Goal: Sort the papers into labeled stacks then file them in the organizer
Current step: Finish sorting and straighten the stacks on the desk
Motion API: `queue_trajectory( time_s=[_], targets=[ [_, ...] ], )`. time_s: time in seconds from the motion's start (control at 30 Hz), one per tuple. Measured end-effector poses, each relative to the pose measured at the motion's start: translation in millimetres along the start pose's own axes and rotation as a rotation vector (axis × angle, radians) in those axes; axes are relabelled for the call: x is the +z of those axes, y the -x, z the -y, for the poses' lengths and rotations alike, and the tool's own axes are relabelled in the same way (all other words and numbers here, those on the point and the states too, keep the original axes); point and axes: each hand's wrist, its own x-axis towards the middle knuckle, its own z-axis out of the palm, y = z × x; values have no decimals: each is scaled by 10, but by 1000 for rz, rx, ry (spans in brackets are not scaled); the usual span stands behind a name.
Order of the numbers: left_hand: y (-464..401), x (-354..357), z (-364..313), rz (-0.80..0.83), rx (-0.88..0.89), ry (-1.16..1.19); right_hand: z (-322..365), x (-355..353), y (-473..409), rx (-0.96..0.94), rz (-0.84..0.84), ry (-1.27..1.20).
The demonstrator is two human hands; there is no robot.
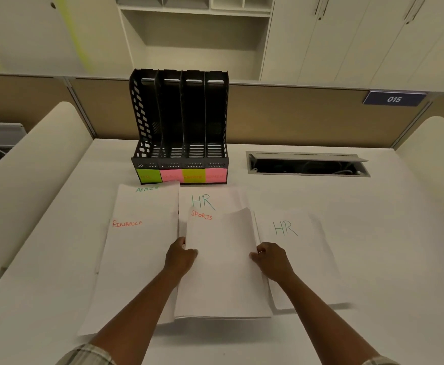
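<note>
A black four-slot organizer stands at the back of the desk, with green, pink, yellow and pink sticky labels along its front. Below it lie white sheets: one marked ADMIN, one marked FINANCE, one marked HR and another HR sheet on the right. In the middle is a stack topped by a sheet marked SPORTS. My left hand grips the stack's left edge and my right hand grips its right edge. The top sheet's upper right corner curls up.
An open cable hatch is sunk into the desk right of the organizer. A tan partition with a plate reading 015 runs along the back. Curved white side panels rise at the left and the right.
</note>
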Motion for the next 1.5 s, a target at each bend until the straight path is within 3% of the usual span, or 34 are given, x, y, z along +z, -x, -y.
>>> queue_trajectory(
  time_s=[0.13, 0.3, 0.4, 0.5, 0.77, 1.03, 1.27, 1.5],
  targets=[
    [-9, 20, -32, 3, 30, 73, -156, -228, -127, 32, 16, -159],
    [-45, 0, -97, -69, 62, 61, -670, -681, -336, 211, -334, 45],
    [-62, -4, -114, -110, 50, 67, -973, -840, -387, 489, -293, 220],
    [-58, 12, -155, -143, 34, 79, -1161, -875, -433, 566, -257, 189],
    [-41, 21, -203, -159, 26, 117, -1354, -967, -433, 330, -277, 26],
    [-29, -168, -161, -191, 1, 168, -1424, -1351, -375, 295, -329, -138],
    [-10, -427, -231, -284, -9, 261, -999, -1514, -494, 153, -366, -274],
    [-42, -775, -294, -359, 9, 257, -186, -995, -712, -14, -242, -259]
  ],
)
